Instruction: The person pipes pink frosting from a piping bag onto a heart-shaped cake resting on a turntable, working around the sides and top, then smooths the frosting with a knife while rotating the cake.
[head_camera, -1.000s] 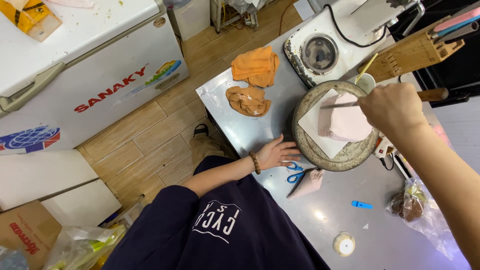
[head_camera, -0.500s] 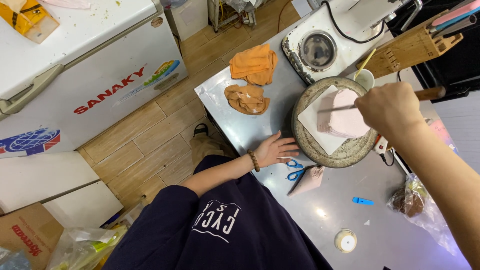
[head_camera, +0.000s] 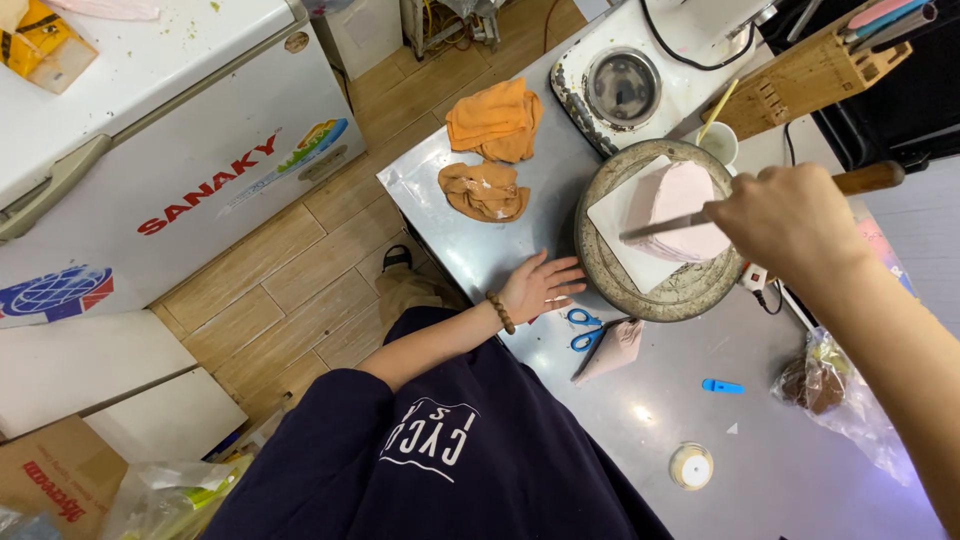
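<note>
- Right hand (head_camera: 790, 215), fist clamped on a wooden-handled knife (head_camera: 700, 218), sits as before; blade lies across the pink cake (head_camera: 675, 205) on the round stand (head_camera: 655, 290).
- Left hand (head_camera: 540, 287), fingers apart, flat at the tabletop (head_camera: 620, 410) edge, touching the stand; bare steel nearer the person.
- Blade tip indistinct.

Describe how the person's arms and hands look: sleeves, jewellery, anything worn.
The left hand is bare, with a brown beaded bracelet on the wrist and a dark navy sleeve reaching about to the elbow. The right hand is bare, and no sleeve shows on its forearm.
</note>
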